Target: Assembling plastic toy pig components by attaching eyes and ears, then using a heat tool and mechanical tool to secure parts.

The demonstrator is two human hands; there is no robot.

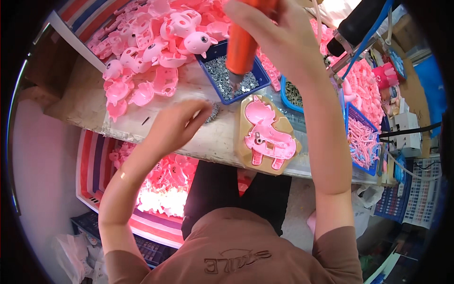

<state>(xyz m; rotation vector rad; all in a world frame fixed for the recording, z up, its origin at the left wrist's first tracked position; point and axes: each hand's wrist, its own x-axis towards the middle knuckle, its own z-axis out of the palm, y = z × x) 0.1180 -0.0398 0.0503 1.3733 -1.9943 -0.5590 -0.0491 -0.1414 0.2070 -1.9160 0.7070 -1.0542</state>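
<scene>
My right hand (286, 40) is wrapped round an orange electric screwdriver (241, 54), its tip pointing down over a dark blue bin (227, 101) of small silver screws. My left hand (177, 123) hovers above the bench, fingers bent and drawn together; anything between the fingertips is hidden. Beside those fingertips lies a small pile of screws (213, 112). In front of me a tan holding block (241, 142) carries a pink animal-shaped toy shell (274, 142), with a small round metal part (258, 138) at its middle. Neither hand touches the block.
Pink shell pieces (142, 52) are heaped at the back left. Right of the screw bin stands a light blue tray (286, 102) of small metal parts. Further right are a blue basket (373, 168) of pink and blue pieces and a metal stand (338, 64) with hoses.
</scene>
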